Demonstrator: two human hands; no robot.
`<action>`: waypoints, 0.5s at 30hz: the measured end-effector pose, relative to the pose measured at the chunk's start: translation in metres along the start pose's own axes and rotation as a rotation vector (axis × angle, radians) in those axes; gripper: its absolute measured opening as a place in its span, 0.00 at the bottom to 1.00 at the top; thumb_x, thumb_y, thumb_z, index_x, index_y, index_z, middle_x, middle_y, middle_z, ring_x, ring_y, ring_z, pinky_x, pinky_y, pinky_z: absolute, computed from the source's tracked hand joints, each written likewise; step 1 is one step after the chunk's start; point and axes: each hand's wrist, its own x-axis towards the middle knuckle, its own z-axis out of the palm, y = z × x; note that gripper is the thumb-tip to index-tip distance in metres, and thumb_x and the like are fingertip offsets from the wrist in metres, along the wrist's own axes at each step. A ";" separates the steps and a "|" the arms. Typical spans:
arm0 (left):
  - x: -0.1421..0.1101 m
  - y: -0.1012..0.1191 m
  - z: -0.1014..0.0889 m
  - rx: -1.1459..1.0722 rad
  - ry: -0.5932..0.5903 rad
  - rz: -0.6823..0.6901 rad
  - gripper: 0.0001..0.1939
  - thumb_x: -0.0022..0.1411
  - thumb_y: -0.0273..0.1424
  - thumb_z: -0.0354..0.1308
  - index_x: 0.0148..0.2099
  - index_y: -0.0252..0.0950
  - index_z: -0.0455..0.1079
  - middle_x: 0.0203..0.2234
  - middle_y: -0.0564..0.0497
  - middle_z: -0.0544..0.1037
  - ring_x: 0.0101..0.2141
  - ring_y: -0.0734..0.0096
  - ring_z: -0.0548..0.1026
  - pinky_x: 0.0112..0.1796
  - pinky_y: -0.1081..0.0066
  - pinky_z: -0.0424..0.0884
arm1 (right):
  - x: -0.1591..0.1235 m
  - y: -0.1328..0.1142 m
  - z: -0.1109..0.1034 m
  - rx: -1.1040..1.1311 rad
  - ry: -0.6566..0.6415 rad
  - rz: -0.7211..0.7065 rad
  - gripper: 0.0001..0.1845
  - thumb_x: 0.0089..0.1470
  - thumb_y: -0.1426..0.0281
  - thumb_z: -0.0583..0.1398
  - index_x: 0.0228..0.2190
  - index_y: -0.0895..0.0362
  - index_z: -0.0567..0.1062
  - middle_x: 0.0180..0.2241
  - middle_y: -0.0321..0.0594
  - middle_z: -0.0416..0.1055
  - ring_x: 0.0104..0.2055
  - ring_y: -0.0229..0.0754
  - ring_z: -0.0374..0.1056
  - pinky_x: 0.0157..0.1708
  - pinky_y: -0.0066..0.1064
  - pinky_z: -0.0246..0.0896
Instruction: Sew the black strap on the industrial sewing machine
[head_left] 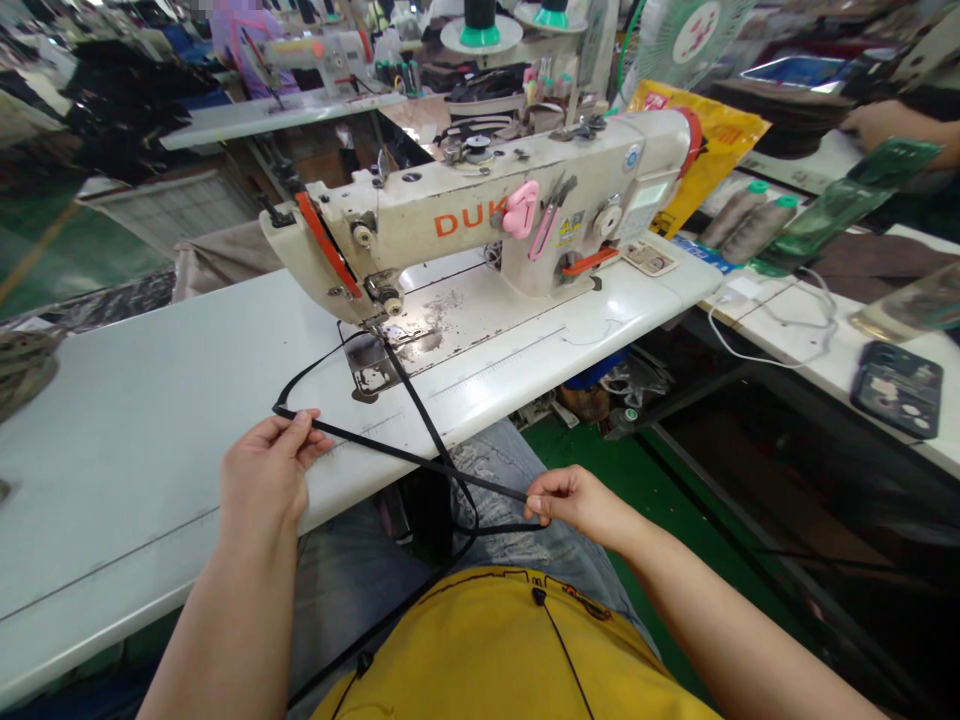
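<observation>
The left hand (pixel 264 478) pinches a thin black strap (pixel 409 458) between thumb and fingertips at the edge of the white table (pixel 135 420), fingers closed on a folded bend of it. The right hand (pixel 576 500), at about 3 o'clock from the left one and off the table edge above the lap, also holds the strap clamped between thumb and forefinger. Between the two hands the strap runs taut and nearly straight. It is narrow, flat, matte black and long: from the left grip one loop curves up toward 1 o'clock to the needle area of the sewing machine (pixel 480 215), another length comes straight down from there toward 5 o'clock, crosses the taut stretch and hangs in a slack curve over the jeans (pixel 495 470) and the yellow shirt (pixel 510 650). The cream machine bears orange letters and a pink clip (pixel 521 208) on its front, with a worn metal plate beneath the needle. At 2 o'clock from the right hand, on the next table, two grey thread cones (pixel 742 220) with green caps lie on their sides beside a yellow bag (pixel 712 150), whose contents cannot be seen. Farther toward 3 o'clock a dark tray (pixel 896 388) holds a few small pale pieces, too blurred to tell. Another person's arm (pixel 892 125) rests at the far right.
</observation>
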 end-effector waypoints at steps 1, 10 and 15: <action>0.000 0.000 0.000 0.003 -0.002 0.002 0.15 0.45 0.32 0.75 0.25 0.32 0.72 0.30 0.49 0.82 0.20 0.80 0.73 0.24 0.79 0.79 | 0.000 -0.001 0.000 -0.005 -0.005 0.003 0.24 0.51 0.47 0.70 0.27 0.57 0.83 0.23 0.38 0.74 0.27 0.40 0.67 0.31 0.30 0.61; 0.002 -0.004 -0.001 -0.002 -0.026 0.021 0.20 0.42 0.37 0.79 0.27 0.32 0.72 0.33 0.47 0.82 0.23 0.79 0.72 0.24 0.80 0.75 | 0.004 0.003 0.001 -0.047 -0.035 0.022 0.24 0.52 0.48 0.70 0.25 0.57 0.83 0.21 0.37 0.73 0.25 0.38 0.65 0.28 0.29 0.58; -0.004 0.000 -0.007 0.017 -0.135 0.050 0.24 0.49 0.44 0.78 0.39 0.31 0.79 0.24 0.54 0.74 0.24 0.77 0.71 0.25 0.79 0.69 | 0.010 -0.026 0.037 -0.027 -0.147 -0.259 0.15 0.61 0.56 0.68 0.38 0.54 0.86 0.37 0.43 0.80 0.38 0.44 0.75 0.39 0.33 0.70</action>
